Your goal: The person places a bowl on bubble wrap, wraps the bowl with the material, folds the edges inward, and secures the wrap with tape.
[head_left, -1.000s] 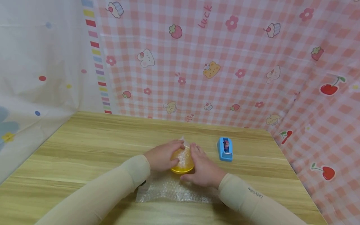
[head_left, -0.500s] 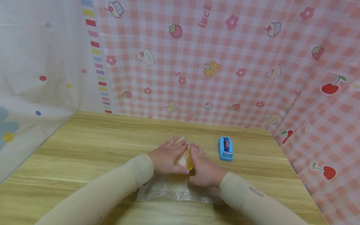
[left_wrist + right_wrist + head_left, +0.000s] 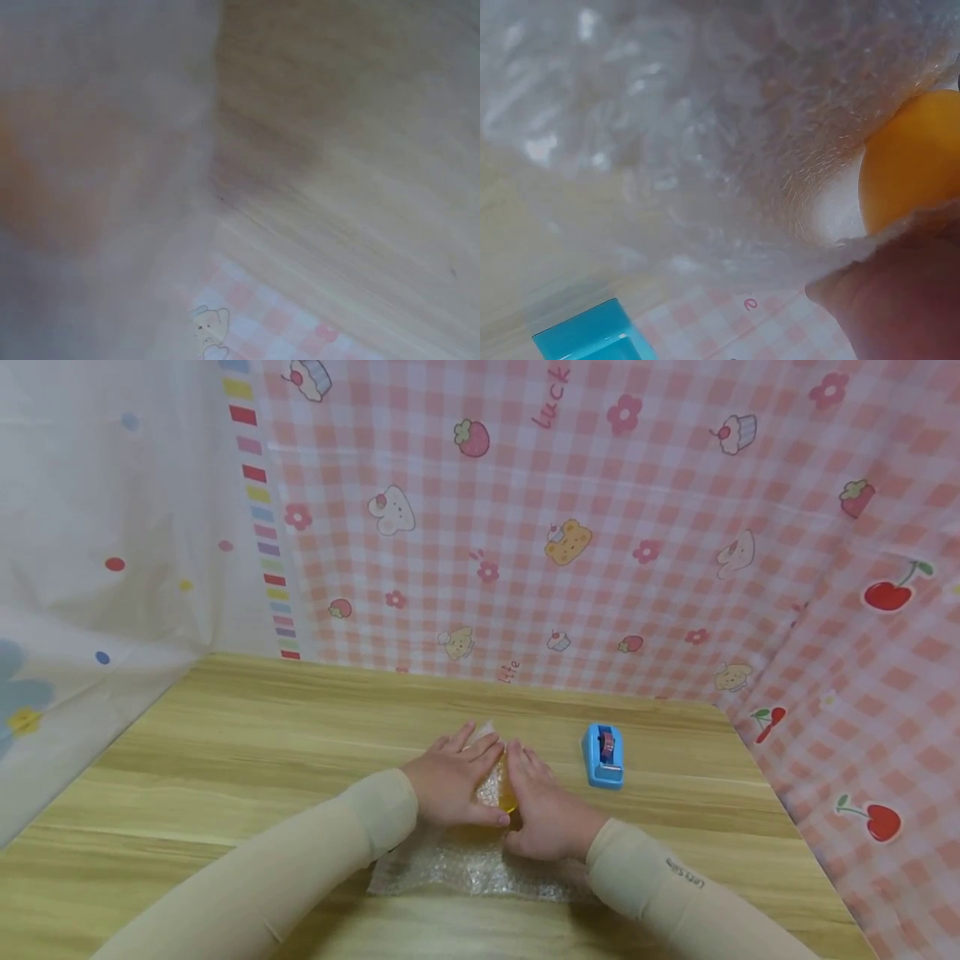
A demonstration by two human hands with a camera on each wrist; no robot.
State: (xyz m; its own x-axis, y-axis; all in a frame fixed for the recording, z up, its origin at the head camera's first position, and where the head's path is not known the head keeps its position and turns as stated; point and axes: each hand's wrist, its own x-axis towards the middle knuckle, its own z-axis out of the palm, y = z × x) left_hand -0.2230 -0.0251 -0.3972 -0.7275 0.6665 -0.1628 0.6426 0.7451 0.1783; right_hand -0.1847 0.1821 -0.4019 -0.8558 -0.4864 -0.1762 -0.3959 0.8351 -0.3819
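A round, smooth yellow-orange object (image 3: pixel 508 795) sits inside a sheet of bubble wrap (image 3: pixel 480 872) on the wooden table, mostly covered by both hands. My left hand (image 3: pixel 452 782) lies with spread, straight fingers over the wrap on the object's left side, its thumb across the front. At the right side my right hand (image 3: pixel 551 810) rests against the object, fingers extended forward and thumb below. In the right wrist view the wrap (image 3: pixel 645 105) curves around the orange surface (image 3: pixel 915 165), close by the hand. Wrap fills the left of the left wrist view, blurred, with an orange tint (image 3: pixel 45 195).
A blue tape dispenser (image 3: pixel 603 756) with a small roll stands on the table (image 3: pixel 262 735) right of and behind the hands. Patterned pink checked cloth (image 3: pixel 510 527) hangs behind and to the right; whitish sheeting (image 3: pixel 112 510) hangs at the left.
My left hand has shifted right, spreading its fingers and pressing over the wrap, so less of the yellow object shows. The right hand has stayed nearly in place.
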